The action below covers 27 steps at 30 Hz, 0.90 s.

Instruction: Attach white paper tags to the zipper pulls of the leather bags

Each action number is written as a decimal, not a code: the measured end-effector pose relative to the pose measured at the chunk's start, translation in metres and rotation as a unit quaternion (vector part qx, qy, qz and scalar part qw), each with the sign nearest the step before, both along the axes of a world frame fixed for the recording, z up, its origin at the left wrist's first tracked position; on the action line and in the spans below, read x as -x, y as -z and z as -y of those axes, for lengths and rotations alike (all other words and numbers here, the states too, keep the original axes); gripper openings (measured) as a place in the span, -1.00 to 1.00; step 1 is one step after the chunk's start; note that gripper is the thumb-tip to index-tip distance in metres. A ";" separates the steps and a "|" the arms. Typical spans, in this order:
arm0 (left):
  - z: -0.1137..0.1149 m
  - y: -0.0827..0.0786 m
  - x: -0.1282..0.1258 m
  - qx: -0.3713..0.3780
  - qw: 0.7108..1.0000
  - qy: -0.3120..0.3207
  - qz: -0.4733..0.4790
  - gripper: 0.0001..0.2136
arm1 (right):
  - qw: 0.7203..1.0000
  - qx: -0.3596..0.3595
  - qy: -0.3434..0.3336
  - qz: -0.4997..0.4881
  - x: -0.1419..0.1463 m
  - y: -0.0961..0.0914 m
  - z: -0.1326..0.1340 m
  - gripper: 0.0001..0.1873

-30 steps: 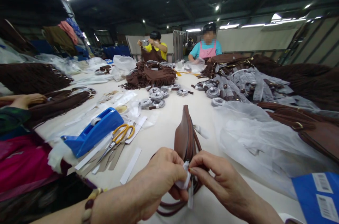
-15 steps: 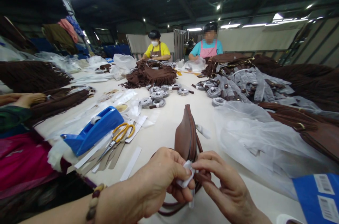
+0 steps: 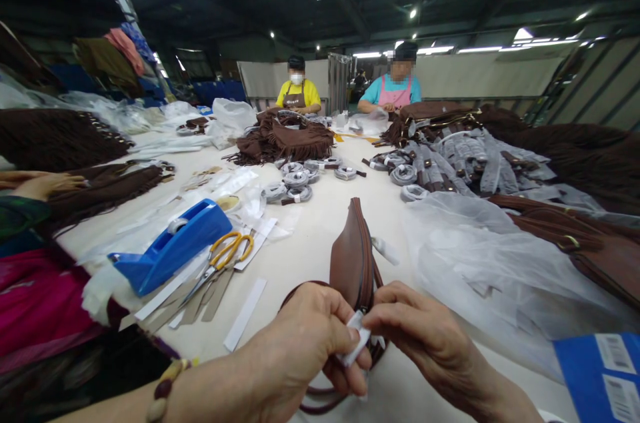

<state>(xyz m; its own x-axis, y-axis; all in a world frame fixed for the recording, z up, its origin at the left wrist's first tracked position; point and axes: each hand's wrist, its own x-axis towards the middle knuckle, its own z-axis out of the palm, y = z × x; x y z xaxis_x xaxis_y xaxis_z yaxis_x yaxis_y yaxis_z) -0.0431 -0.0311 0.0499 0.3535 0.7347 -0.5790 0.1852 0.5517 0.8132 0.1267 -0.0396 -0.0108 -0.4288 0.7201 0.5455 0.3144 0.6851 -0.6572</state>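
Observation:
A brown leather bag [image 3: 350, 256] stands on its edge on the white table [image 3: 320, 230], right in front of me. My left hand [image 3: 300, 350] is closed, pinching a small white paper strip [image 3: 356, 338] at the bag's near end. My right hand [image 3: 415, 336] meets it from the right, its fingers pinched on the same strip against the bag's zipper end. The bag's brown strap [image 3: 320, 400] loops out below my hands.
A blue tape dispenser [image 3: 173, 246], yellow-handled scissors [image 3: 227, 253] and white strips lie to the left. Clear plastic bags [image 3: 480, 263] and brown bags [image 3: 575, 236] fill the right side. Wrapped strap rolls [image 3: 295, 183] and fringed brown pieces [image 3: 285, 136] lie farther back. Two people work at the far end; another person's hand [image 3: 43, 183] rests at the left.
My hands have shifted slightly and turned the white strip between their fingertips at the bag's end. The person in yellow at the far end has lowered their arms.

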 end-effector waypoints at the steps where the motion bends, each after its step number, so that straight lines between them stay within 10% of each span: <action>1: 0.001 0.000 0.000 0.000 1.000 -0.001 -0.002 -0.87 | 1.000 0.006 -0.004 0.012 -0.001 -0.002 0.000 -0.82; 15: 0.007 0.014 0.003 -0.096 0.991 0.068 -0.069 -0.88 | 0.970 0.201 0.072 0.115 0.010 -0.031 0.012 -0.84; 27: 0.007 0.017 0.000 -0.114 0.991 0.060 -0.018 -0.76 | 0.958 0.221 0.102 0.151 0.012 -0.038 0.010 -0.86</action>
<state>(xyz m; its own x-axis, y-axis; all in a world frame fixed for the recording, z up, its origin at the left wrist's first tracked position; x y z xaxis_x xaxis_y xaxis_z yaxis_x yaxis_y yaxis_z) -0.0430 -0.0379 0.0333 0.4276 0.8025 -0.4160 0.2697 0.3260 0.9061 0.1145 -0.0497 0.0269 -0.3457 0.9375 0.0405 0.6336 0.2651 -0.7268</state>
